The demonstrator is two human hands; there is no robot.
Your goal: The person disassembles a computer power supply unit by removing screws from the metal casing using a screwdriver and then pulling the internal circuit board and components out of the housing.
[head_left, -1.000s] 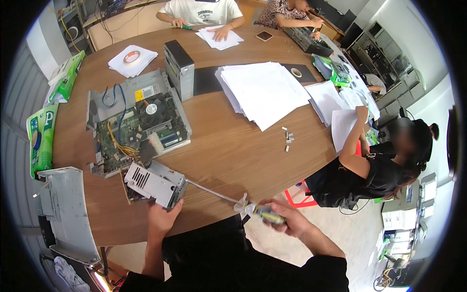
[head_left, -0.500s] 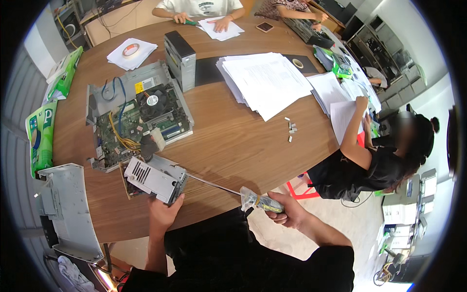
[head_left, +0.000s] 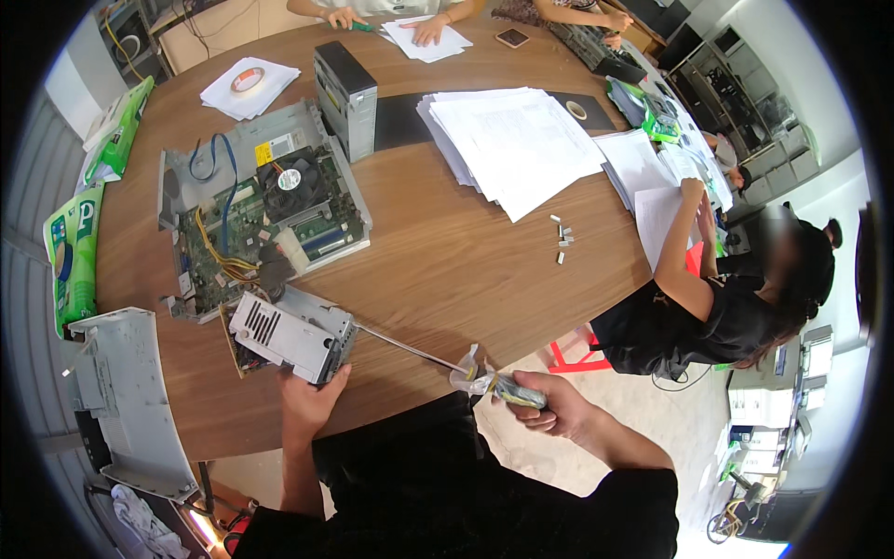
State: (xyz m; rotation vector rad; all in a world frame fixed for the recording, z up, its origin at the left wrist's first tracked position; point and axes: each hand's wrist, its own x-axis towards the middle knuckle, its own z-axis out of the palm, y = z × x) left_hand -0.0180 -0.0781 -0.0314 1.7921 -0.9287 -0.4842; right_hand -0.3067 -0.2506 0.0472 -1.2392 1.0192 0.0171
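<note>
My left hand (head_left: 312, 399) grips the near edge of a silver metal power supply unit (head_left: 284, 334) with slotted vents, its fingers hidden beneath. In my right hand (head_left: 554, 407) is a long-shafted screwdriver (head_left: 515, 390), its handle partly wrapped in clear plastic. The shaft reaches left to the power supply's right side; whether the tip sits in a screw I cannot tell. Behind the unit lies an opened computer case (head_left: 358, 244) with a green circuit board, a black fan (head_left: 291, 183) and blue and yellow cables. Dark wires run between the power supply and the case.
A grey metal cover (head_left: 140, 401) stands at the left table edge beside green packages (head_left: 76, 256). Beyond the case are a slim black-and-silver box (head_left: 346, 102), paper stacks (head_left: 512, 140) and tape rolls (head_left: 247, 80). Small white pieces (head_left: 563, 242) lie mid-table. Other people sit at the far and right sides.
My view has shifted slightly. Both hands keep their grips, and the screwdriver stays against the power supply's side. The clear plastic around its handle has changed shape a little.
</note>
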